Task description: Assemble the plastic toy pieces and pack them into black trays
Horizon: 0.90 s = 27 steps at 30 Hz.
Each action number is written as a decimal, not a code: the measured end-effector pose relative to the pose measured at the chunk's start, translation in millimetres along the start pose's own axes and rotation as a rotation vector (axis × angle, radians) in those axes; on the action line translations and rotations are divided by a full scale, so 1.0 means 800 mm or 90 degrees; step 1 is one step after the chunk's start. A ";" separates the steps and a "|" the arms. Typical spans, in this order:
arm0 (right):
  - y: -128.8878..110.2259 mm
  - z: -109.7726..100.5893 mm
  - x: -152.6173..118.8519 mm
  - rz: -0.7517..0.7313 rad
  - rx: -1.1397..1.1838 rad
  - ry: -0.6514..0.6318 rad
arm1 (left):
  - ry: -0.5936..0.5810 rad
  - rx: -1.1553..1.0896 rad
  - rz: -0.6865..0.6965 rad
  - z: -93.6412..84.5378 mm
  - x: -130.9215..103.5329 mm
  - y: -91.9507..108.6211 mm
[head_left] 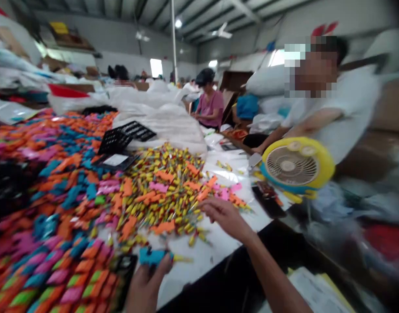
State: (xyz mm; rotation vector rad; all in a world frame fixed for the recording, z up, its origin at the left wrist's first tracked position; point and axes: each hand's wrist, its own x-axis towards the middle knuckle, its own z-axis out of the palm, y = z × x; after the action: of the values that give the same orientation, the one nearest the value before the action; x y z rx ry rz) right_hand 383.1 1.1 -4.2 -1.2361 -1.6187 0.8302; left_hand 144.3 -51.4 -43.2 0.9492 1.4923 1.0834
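My left hand (149, 280), low in the middle of the head view, is closed around a blue toy gun (150, 255). A thin yellow-tipped piece (182, 258) sticks out of the gun's right end. My right hand (230, 219) reaches over the right side of a heap of small yellow-and-red parts (163, 191). Its fingers are loosely curved and stretched toward the heap, with nothing visible in them. Orange gun shapes (163, 227) and pink ones lie scattered on the heap. Motion blur softens the fingertips.
Many coloured toy guns (72, 191) cover the left side, with packed rows at the lower left. Black trays (129, 134) rest behind the heap. A yellow fan (297, 167) stands at the right beside a seated person in white (343, 108). Another person (210, 104) works farther back.
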 end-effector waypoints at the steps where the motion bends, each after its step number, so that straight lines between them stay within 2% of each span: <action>1: 0.010 0.031 -0.018 -0.002 -0.010 -0.087 | 0.006 -0.001 -0.014 -0.002 0.002 -0.004; 3: 0.020 0.078 -0.044 -0.016 -0.017 -0.211 | 0.000 -0.039 -0.029 -0.004 0.005 -0.009; 6: 0.023 0.106 -0.059 0.010 -0.007 -0.280 | -0.011 -0.096 -0.036 -0.004 0.002 -0.013; 10: 0.020 0.107 -0.064 0.032 -0.007 -0.301 | -0.068 -0.130 -0.038 -0.004 -0.004 -0.020; 14: 0.029 0.122 -0.078 0.091 0.071 -0.331 | -0.140 -0.126 -0.027 -0.009 -0.004 -0.032; 16: 0.036 0.133 -0.083 0.111 0.085 -0.336 | -0.137 -0.061 -0.020 -0.017 -0.009 -0.037; 19: 0.042 0.150 -0.078 0.145 0.120 -0.297 | -0.077 0.046 -0.034 -0.039 -0.036 -0.036; 22: 0.040 0.176 -0.060 0.205 0.238 -0.250 | -0.071 0.133 -0.047 -0.069 -0.076 -0.014; 24: 0.039 0.203 -0.046 0.230 0.322 -0.249 | -0.046 0.218 0.043 -0.092 -0.093 0.012; 27: 0.045 0.248 -0.029 0.194 0.384 -0.258 | 0.132 0.390 0.306 -0.122 -0.082 0.052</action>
State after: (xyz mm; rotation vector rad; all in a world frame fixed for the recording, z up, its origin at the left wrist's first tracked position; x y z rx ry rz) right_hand 212.8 -9.1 -114.4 -0.9165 -1.3293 1.7045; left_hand 61.0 -117.1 22.7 1.7319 1.8704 1.0941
